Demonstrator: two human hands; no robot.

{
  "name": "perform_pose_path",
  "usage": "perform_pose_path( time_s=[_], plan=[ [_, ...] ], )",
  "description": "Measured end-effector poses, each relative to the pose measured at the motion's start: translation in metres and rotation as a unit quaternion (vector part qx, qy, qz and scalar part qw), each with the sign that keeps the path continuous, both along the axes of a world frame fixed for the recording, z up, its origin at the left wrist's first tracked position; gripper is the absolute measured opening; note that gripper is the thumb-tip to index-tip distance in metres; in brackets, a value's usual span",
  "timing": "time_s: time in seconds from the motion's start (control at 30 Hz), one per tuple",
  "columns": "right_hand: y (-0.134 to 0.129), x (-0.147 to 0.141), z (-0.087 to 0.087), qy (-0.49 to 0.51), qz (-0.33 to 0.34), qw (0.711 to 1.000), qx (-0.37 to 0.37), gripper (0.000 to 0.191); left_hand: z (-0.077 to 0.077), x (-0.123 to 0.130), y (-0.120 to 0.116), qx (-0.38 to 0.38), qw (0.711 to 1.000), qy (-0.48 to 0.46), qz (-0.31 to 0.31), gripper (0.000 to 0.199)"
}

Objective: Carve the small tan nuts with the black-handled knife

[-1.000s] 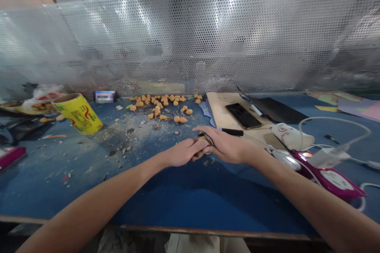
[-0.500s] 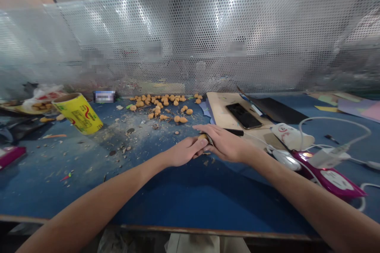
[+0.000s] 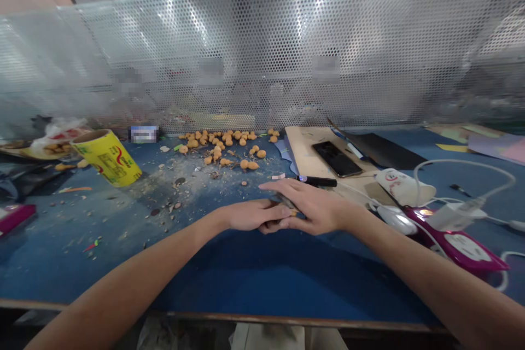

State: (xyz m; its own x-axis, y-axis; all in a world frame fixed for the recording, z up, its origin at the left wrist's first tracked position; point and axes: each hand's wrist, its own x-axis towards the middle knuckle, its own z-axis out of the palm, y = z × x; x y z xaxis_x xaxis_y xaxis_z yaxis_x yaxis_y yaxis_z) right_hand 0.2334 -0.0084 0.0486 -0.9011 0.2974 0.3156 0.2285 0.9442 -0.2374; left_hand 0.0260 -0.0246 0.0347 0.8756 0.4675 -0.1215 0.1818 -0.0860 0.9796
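Observation:
My left hand (image 3: 251,215) is closed, its thumb stretched to the right over a small tan gourd (image 3: 293,212) that is mostly covered by fingers. My right hand (image 3: 314,205) arches over it from the other side, fingers pointing left. Under those fingers shows a thin grey sheet (image 3: 282,199), perhaps sandpaper, pressed against the gourd. Both hands meet just above the blue table (image 3: 246,279). Behind them lies a heap of similar little gourds (image 3: 217,153).
A yellow cardboard tube (image 3: 109,158) leans at the left amid dust and scraps. Beyond my right hand are a black pen-like torch (image 3: 318,181) and a phone (image 3: 336,158) on cardboard. A paper cup (image 3: 404,185) and a magenta power strip (image 3: 459,246) with cables lie right. A perforated metal screen (image 3: 262,54) stands behind.
Both hands have come slightly nearer to me, still together. The gourd has turned or shifted between them and shows less. The torch's lit end and a small white scrap are now uncovered.

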Motion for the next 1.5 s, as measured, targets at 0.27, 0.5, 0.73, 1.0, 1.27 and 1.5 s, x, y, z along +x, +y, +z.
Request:
perform_pose_path(
  time_s=[0.27, 0.5, 0.73, 1.0, 1.27, 1.5],
  plan=[
    [0.005, -0.003, -0.01, 0.081, -0.072, 0.994, 0.009, 0.05, -0.011, 0.011, -0.003, 0.001, 0.985, -0.131, 0.108, 0.047],
    [0.006, -0.002, -0.008, 0.076, -0.05, 0.995, 0.033, 0.051, -0.011, 0.01, -0.004, 0.05, 0.988, -0.093, 0.116, 0.048],
    [0.003, 0.0, -0.005, 0.055, -0.013, 0.998, 0.023, 0.052, -0.001, 0.004, -0.006, 0.077, 0.994, -0.037, 0.074, 0.05],
    [0.011, 0.001, -0.007, 0.039, -0.029, 0.998, 0.036, 0.047, -0.008, 0.013, -0.011, 0.084, 0.985, -0.069, 0.135, 0.049],
    [0.013, 0.003, -0.004, 0.024, -0.028, 0.999, 0.032, 0.047, -0.012, 0.013, -0.008, 0.128, 0.973, -0.074, 0.176, 0.049],
    [0.013, 0.001, -0.009, 0.025, -0.032, 0.999, 0.003, 0.053, -0.017, 0.014, -0.007, 0.082, 0.977, -0.092, 0.172, 0.047]
  ],
)
